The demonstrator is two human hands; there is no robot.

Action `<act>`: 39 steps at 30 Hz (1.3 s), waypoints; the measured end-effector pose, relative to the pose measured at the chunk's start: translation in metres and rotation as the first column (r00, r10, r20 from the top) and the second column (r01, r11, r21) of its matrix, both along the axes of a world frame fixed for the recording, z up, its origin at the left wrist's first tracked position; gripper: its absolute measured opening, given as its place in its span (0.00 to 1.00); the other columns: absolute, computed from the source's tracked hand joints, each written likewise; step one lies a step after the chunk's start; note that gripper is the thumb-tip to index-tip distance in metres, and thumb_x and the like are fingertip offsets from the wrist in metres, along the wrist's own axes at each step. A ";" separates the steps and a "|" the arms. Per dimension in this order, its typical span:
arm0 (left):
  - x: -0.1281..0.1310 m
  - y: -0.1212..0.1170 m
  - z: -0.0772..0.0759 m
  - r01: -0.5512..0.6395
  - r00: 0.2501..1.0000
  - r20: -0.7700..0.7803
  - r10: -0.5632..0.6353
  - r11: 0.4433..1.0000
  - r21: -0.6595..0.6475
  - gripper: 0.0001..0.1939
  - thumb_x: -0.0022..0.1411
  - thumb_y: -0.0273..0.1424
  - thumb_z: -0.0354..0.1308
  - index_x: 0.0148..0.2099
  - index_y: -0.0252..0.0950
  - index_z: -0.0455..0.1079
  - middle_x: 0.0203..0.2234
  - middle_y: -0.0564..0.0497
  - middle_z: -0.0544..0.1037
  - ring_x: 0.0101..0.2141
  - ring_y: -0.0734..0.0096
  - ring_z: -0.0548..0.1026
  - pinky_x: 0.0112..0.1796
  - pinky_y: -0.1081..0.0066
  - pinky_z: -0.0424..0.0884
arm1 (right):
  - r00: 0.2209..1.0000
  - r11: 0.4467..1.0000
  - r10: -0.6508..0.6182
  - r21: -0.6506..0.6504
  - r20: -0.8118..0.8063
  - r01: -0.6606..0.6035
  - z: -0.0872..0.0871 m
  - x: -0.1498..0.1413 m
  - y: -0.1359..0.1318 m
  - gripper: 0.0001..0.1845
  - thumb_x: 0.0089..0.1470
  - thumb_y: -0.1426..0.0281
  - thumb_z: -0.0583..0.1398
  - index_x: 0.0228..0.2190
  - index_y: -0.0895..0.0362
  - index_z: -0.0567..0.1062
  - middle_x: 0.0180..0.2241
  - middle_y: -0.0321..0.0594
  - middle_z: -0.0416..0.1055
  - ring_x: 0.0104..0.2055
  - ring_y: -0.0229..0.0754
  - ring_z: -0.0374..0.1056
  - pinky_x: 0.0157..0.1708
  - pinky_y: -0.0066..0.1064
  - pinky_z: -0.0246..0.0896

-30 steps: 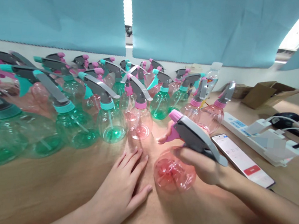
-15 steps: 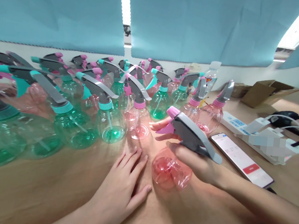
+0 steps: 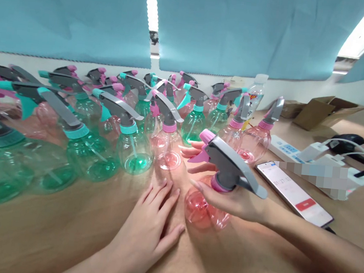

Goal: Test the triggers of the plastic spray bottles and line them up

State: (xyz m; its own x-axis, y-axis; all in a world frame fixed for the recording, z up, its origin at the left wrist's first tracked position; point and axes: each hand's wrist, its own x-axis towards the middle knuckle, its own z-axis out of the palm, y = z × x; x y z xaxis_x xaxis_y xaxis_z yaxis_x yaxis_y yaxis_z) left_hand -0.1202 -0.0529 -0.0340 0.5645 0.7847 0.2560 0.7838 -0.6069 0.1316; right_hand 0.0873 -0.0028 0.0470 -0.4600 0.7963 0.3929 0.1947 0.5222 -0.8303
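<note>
A spray bottle with a red-tinted clear body and a grey-and-pink trigger head stands on the table in front of me. Around its neck is my right hand, thumb in front and fingers stretched out behind, apart from one another; the bottle partly hides the palm. Left of this bottle, my left hand lies palm down on the tabletop with loosely spread fingers and nothing in it. Just beyond its fingertips stand another pink-collared spray bottle and a green spray bottle.
Several more green and pink spray bottles crowd the left and back. On the right lie a phone with a timer on screen and a white power strip with cables. A drink bottle and an open cardboard box stand behind.
My right thumb has shifted down and left, uncovering the bottle's pink collar. The trigger head has tilted or moved slightly left. My left hand stays put.
</note>
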 end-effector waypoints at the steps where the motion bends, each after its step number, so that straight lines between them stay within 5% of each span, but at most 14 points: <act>1: 0.000 0.000 0.000 -0.001 1.000 -0.002 0.001 1.000 -0.003 0.28 0.68 0.43 0.48 0.64 0.32 0.57 0.62 0.38 0.60 0.61 0.49 0.57 0.56 0.47 0.58 | 1.000 1.000 0.018 -0.007 0.015 -0.018 -0.002 0.002 0.001 0.30 0.51 0.74 0.60 0.55 0.49 0.64 0.35 0.38 0.75 0.26 0.39 0.70 0.25 0.33 0.72; 8: 0.000 0.000 0.002 -0.008 1.000 -0.024 0.008 1.000 -0.012 0.28 0.68 0.44 0.48 0.63 0.32 0.59 0.62 0.37 0.61 0.61 0.49 0.57 0.56 0.46 0.58 | 0.988 0.989 0.145 0.026 -0.056 -0.144 -0.008 0.005 0.006 0.32 0.49 0.80 0.60 0.53 0.49 0.59 0.52 0.43 0.68 0.40 0.39 0.73 0.34 0.30 0.73; 13: 0.001 -0.001 0.003 -0.007 1.000 -0.017 0.007 1.000 -0.023 0.28 0.68 0.43 0.49 0.64 0.32 0.57 0.62 0.37 0.61 0.61 0.49 0.57 0.56 0.47 0.59 | 0.999 1.000 0.000 0.015 0.050 -0.001 -0.006 0.001 0.001 0.25 0.53 0.75 0.58 0.52 0.49 0.63 0.35 0.36 0.73 0.25 0.36 0.69 0.27 0.31 0.70; 18: 0.000 0.000 -0.001 0.005 1.000 0.012 -0.005 1.000 0.005 0.29 0.68 0.42 0.49 0.64 0.31 0.56 0.62 0.38 0.61 0.62 0.49 0.57 0.57 0.47 0.58 | 0.996 0.998 -0.062 0.013 0.059 0.061 -0.003 0.001 -0.003 0.21 0.50 0.77 0.58 0.46 0.49 0.69 0.22 0.31 0.66 0.19 0.36 0.61 0.19 0.30 0.64; 23: 0.000 0.000 -0.002 -0.001 1.000 0.004 0.001 1.000 -0.001 0.28 0.68 0.42 0.48 0.64 0.31 0.57 0.62 0.37 0.61 0.61 0.50 0.57 0.57 0.47 0.58 | 0.997 0.998 -0.056 -0.011 0.053 0.057 -0.003 0.001 -0.002 0.16 0.50 0.76 0.59 0.42 0.51 0.72 0.21 0.32 0.66 0.19 0.37 0.62 0.19 0.31 0.65; 32: 0.001 -0.001 -0.002 0.000 1.000 0.022 0.000 1.000 0.010 0.29 0.68 0.43 0.48 0.64 0.31 0.57 0.62 0.37 0.61 0.61 0.48 0.57 0.56 0.46 0.59 | 0.999 1.000 -0.017 -0.014 0.033 0.018 -0.007 0.002 -0.001 0.24 0.51 0.77 0.59 0.50 0.49 0.70 0.28 0.35 0.73 0.25 0.40 0.69 0.25 0.35 0.71; 39: 0.001 -0.002 0.001 0.006 1.000 -0.009 -0.006 1.000 0.002 0.29 0.68 0.43 0.48 0.64 0.30 0.57 0.62 0.37 0.61 0.62 0.50 0.57 0.56 0.47 0.58 | 1.000 0.998 -0.005 -0.065 0.024 0.007 -0.005 0.001 -0.001 0.16 0.50 0.80 0.58 0.38 0.50 0.74 0.26 0.34 0.72 0.27 0.42 0.69 0.29 0.37 0.69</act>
